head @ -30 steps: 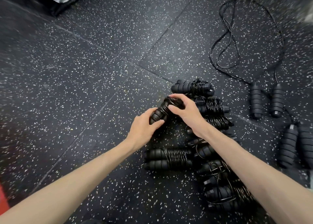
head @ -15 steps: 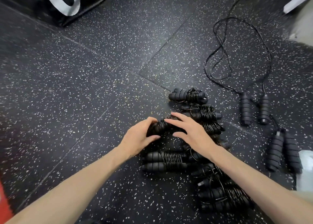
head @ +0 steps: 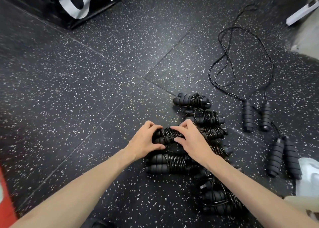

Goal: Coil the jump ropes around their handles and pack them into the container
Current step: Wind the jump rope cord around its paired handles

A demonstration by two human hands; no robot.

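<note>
Speckled black rubber floor (head: 86, 89), coiled jump ropes (head: 172, 164), uncoiled jump rope (head: 248, 117), black box (head: 51, 6)

Coiled jump-rope bundles (head: 190, 100) on the floor: approx 7 can be made out, incl. the one under the hands; the lower pile is tangled, so exact no. unclear. Uncoiled ropes: 1 w/ loose cord (head: 241, 55) and 2 handles, plus 1 more handle pair (head: 283, 158). Hands: 2.

Large white letters (cut off, unreadable) mark the black box (head: 51, 1).
</note>
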